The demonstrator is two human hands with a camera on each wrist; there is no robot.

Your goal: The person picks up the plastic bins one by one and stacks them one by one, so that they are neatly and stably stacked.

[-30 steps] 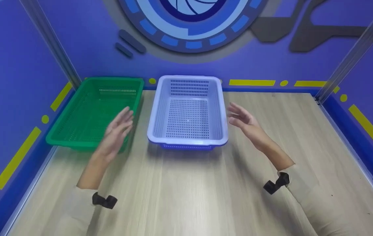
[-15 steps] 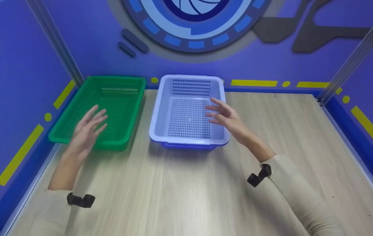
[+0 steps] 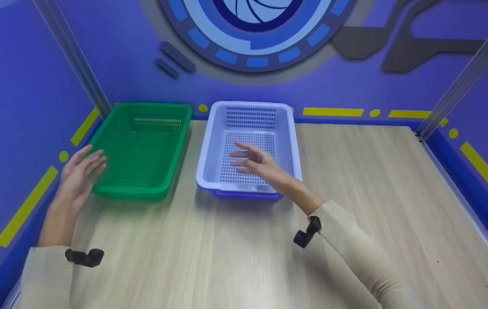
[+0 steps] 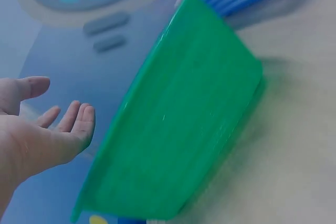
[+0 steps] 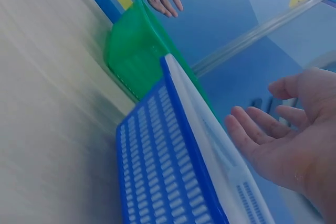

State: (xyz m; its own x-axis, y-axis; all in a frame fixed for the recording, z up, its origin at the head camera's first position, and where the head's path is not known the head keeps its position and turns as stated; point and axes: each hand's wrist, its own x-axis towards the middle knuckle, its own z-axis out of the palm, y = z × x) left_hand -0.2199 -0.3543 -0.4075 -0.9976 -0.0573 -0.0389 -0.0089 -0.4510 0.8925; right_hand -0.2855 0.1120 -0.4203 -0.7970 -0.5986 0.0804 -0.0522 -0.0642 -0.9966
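Observation:
A green plastic basket [image 3: 141,191] stands at the back left of the table, nothing inside it. Beside it on the right is a pale blue-violet basket [image 3: 248,186] with slotted walls; its outside looks deeper blue in the right wrist view. My left hand [image 3: 76,176] hovers at the green basket's left front corner, fingers relaxed and holding nothing. Over the pale basket my right hand [image 3: 265,167] hangs in the air, fingers spread loosely and nothing in them. Both wrist views show the palms bare, with the left hand [image 4: 47,135] apart from the green wall.
The baskets stand on a light wood-grain table [image 3: 235,249] near the blue back wall [image 3: 132,51]. Blue panels with yellow marks close in the left and right sides. A metal post [image 3: 72,56] rises at the back left corner, another post [image 3: 462,68] at the back right.
Both hands have moved left: the left from the green basket's right side to its left edge, the right from beside the pale basket to above it. The baskets stay put.

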